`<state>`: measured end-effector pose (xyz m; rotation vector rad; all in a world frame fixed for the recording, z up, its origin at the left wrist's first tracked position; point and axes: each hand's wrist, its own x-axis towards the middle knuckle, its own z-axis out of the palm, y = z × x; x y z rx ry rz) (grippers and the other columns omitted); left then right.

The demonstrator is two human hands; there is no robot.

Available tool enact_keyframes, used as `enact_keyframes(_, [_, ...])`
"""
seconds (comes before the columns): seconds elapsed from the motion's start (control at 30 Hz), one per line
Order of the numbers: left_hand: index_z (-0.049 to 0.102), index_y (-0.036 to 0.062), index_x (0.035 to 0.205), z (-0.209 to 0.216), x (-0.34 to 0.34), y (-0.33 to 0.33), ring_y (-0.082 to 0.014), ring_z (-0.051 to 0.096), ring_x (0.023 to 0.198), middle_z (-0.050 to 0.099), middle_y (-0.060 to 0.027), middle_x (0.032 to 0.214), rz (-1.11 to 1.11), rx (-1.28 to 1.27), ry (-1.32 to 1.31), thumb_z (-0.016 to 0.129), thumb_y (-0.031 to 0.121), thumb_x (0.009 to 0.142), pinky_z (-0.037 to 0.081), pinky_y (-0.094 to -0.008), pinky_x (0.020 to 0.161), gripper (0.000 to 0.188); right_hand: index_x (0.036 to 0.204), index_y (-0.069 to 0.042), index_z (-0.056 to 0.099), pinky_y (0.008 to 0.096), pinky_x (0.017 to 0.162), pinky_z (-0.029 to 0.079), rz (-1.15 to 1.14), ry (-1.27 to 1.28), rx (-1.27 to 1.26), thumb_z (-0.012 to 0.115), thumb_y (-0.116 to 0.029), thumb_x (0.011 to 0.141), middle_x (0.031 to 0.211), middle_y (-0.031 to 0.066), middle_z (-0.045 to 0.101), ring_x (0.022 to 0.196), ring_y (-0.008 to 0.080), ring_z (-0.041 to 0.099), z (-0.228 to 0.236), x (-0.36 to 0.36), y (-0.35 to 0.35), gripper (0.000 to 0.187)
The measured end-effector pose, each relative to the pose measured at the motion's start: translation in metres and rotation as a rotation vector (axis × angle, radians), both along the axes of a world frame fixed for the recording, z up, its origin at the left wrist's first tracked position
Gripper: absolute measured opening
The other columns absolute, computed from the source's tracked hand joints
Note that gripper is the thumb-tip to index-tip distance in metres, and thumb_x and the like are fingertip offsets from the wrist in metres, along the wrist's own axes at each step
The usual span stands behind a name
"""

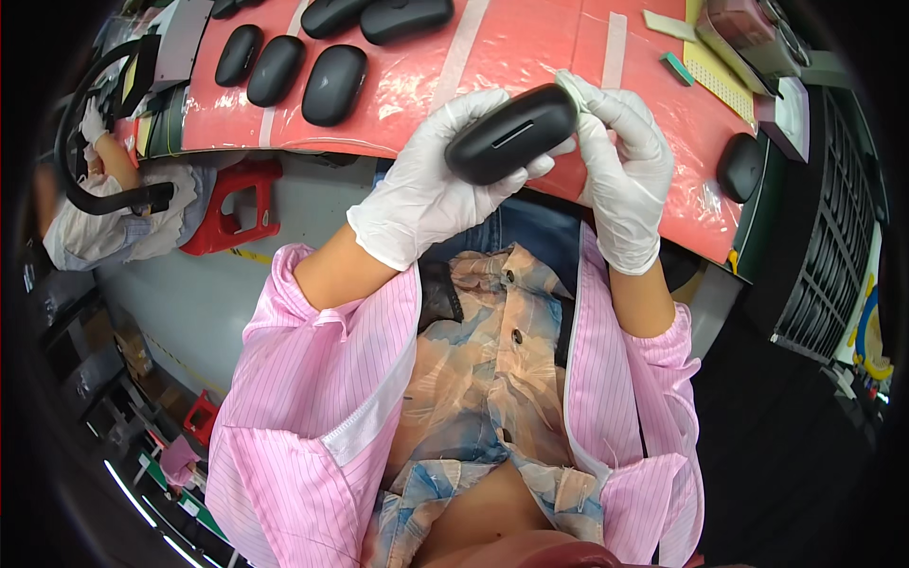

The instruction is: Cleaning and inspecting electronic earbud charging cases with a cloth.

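Against red tabletop (402,109), the held black case (511,140) slants lengthwise toward upper right.

The left hand (436,180) and right hand (630,161) are wearing white gloves (383,232). A pink, pin-striped coat (294,454) is hanging open over a peach-and-blue shirt (473,364). Blue jeans (535,232) are showing beyond.

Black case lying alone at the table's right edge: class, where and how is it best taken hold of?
Probably by its two long sides, from above. The black case is longer front to back than it is wide, so a grip across its width should fit best; its rounded ends look harder to pinch. The right hand is the nearer one.
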<state>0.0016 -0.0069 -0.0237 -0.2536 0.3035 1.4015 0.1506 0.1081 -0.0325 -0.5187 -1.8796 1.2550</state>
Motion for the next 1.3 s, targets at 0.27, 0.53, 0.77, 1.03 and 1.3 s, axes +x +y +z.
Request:
enact_keyframes(0.27, [0.049, -0.0044, 0.129, 0.026, 0.019, 0.003, -0.0283, 0.067, 0.095, 0.063, -0.0177, 0.115, 0.162, -0.077, 0.592, 0.051, 0.024, 0.097, 0.060, -0.0323, 0.075, 0.043, 0.117, 0.005, 0.062, 0.0272, 0.090, 0.044, -0.074, 0.167, -0.764, 0.056, -0.005, 0.094, 0.112, 0.0086, 0.064, 0.100, 0.0130, 0.059, 0.009, 0.008, 0.000, 0.026])
enact_keyframes(0.53, [0.063, 0.0027, 0.100, 0.009, 0.016, -0.003, -0.0210, 0.058, 0.063, 0.065, -0.0104, 0.081, 0.020, -0.145, -0.038, 0.048, 0.038, 0.098, 0.047, -0.0290, 0.054, 0.038, 0.104, -0.008, 0.072, 0.0296, 0.071, 0.048, 0.037, -0.178, 0.585, 0.062, 0.009, 0.075, 0.082, 0.0017, 0.061, 0.074, 0.0171, 0.058, 0.020, 0.007, -0.025, 0.035])
enact_keyframes(0.77, [0.059, 0.0003, 0.107, 0.003, 0.015, 0.002, -0.0151, 0.045, 0.063, 0.055, -0.0100, 0.082, -0.100, -0.091, -0.104, 0.044, 0.040, 0.098, 0.038, -0.0252, 0.052, 0.043, 0.107, -0.006, 0.071, 0.0281, 0.072, 0.051, -0.205, 0.013, 0.223, 0.060, 0.008, 0.080, 0.092, 0.0080, 0.067, 0.079, 0.0182, 0.063, -0.011, 0.002, -0.006, 0.033])
enact_keyframes(1.03, [0.040, 0.0046, 0.137, 0.014, 0.022, 0.006, -0.0245, 0.066, 0.098, 0.058, -0.0151, 0.120, 0.187, -0.031, 0.974, 0.067, 0.001, 0.083, 0.057, -0.0321, 0.078, 0.061, 0.117, 0.003, 0.064, 0.0235, 0.080, 0.046, -0.099, 0.167, -0.730, 0.057, -0.002, 0.091, 0.095, 0.0012, 0.065, 0.086, 0.0093, 0.057, 0.001, 0.014, -0.002, 0.027])
enact_keyframes(1.3, [0.039, 0.0072, 0.141, 0.004, 0.012, 0.005, -0.0165, 0.064, 0.102, 0.066, -0.0131, 0.114, 0.288, 0.102, 2.257, 0.077, -0.001, 0.073, 0.051, -0.0267, 0.089, 0.079, 0.106, -0.009, 0.070, 0.0295, 0.070, 0.046, -0.084, -0.196, 0.402, 0.062, 0.003, 0.079, 0.090, 0.0077, 0.063, 0.078, 0.0211, 0.059, 0.013, 0.000, -0.017, 0.031])
